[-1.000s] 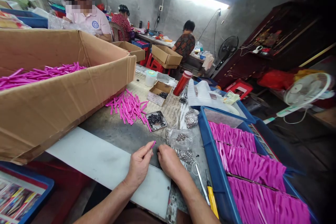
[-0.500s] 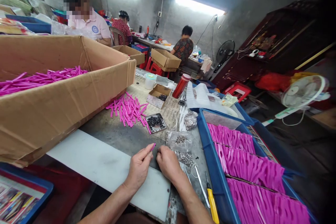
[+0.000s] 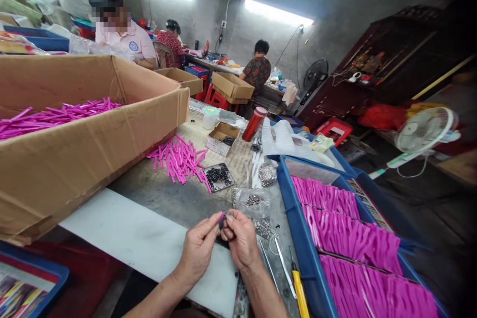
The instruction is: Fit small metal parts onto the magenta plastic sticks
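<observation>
Pinched between the thumb and fingers of my left hand (image 3: pixel 199 248) is a magenta plastic stick (image 3: pixel 221 216), only its tip showing. My right hand (image 3: pixel 241 239) is closed right beside that tip, its fingertips pressed together; whatever it grips is too small to make out. Both hands are over the near edge of the worktable, by a pale board (image 3: pixel 141 236). Beyond them lie a heap of magenta sticks (image 3: pixel 177 159), a small tray of black parts (image 3: pixel 218 178) and a clear bag of small metal parts (image 3: pixel 254 202).
A large cardboard box (image 3: pixel 85 149) of magenta sticks stands at left. On the right is a blue crate (image 3: pixel 298 238) with rows of magenta pieces. Tweezers (image 3: pixel 285 268), a yellow-handled screwdriver (image 3: pixel 299 293) and a red flask (image 3: pixel 255 124) are on the table. Several people sit farther back.
My right hand has turned and lifted, bringing its fingertips up against the tip of the magenta stick. My left hand still holds the stick and has shifted slightly.
</observation>
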`<action>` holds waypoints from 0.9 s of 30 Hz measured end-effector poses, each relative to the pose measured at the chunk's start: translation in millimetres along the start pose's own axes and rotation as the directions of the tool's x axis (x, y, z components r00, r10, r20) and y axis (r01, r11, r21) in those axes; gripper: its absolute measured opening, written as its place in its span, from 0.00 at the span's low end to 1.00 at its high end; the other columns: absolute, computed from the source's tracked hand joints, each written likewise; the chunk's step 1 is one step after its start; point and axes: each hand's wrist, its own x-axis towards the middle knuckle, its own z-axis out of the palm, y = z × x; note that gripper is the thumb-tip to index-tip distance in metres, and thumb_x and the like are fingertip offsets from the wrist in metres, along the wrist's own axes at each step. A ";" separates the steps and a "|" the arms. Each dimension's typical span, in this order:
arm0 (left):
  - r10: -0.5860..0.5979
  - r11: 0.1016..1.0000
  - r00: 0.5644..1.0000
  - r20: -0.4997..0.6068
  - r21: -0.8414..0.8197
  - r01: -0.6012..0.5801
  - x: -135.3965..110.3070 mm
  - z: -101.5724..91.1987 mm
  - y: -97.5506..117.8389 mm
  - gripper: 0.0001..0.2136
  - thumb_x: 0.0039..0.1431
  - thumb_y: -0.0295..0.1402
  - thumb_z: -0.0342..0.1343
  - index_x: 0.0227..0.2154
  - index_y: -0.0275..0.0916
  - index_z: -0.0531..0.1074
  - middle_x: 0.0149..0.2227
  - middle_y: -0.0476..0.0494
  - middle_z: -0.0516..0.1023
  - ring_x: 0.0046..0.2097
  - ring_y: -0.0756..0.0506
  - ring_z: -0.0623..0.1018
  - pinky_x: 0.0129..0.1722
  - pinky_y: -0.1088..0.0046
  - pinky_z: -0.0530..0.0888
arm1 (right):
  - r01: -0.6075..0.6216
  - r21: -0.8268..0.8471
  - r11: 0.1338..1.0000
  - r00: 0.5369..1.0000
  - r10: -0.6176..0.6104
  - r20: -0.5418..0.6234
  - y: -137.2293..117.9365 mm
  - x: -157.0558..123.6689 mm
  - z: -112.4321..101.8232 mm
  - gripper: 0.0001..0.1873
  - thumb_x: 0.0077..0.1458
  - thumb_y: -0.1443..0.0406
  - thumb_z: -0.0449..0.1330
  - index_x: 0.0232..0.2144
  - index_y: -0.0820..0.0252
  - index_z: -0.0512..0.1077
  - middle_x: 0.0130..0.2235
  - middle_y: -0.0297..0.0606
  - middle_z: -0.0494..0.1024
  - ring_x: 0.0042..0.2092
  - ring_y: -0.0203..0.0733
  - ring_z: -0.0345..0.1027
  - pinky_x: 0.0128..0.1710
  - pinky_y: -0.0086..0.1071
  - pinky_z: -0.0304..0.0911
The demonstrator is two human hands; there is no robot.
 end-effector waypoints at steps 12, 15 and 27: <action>0.010 1.000 1.000 0.014 -0.013 -0.010 -2.5 2.0 -1.8 0.13 0.48 0.26 0.51 0.38 0.38 0.73 0.35 0.44 0.77 0.37 0.46 0.75 0.37 0.74 0.73 | -0.001 0.026 1.000 0.999 0.000 0.036 3.0 -4.6 0.8 0.10 0.42 0.63 0.59 0.21 0.61 0.62 0.14 0.23 0.54 0.16 0.26 0.43 0.18 0.23 0.43; 0.015 1.000 1.000 0.019 -0.017 -0.014 -2.9 2.1 -1.8 0.13 0.48 0.26 0.51 0.38 0.38 0.73 0.35 0.44 0.77 0.37 0.47 0.75 0.37 0.75 0.72 | 0.005 0.042 0.999 0.999 -0.007 0.043 3.5 -5.1 0.3 0.09 0.42 0.63 0.59 0.21 0.61 0.62 0.14 0.23 0.54 0.17 0.26 0.43 0.18 0.23 0.44; -0.007 1.000 1.000 0.012 -0.005 0.007 -1.9 1.6 -0.2 0.12 0.48 0.27 0.51 0.37 0.37 0.73 0.35 0.44 0.77 0.37 0.46 0.75 0.38 0.74 0.72 | 0.011 0.048 0.999 0.999 -0.013 0.045 3.3 -5.0 2.3 0.09 0.42 0.63 0.59 0.22 0.62 0.62 0.15 0.24 0.55 0.17 0.26 0.43 0.18 0.23 0.44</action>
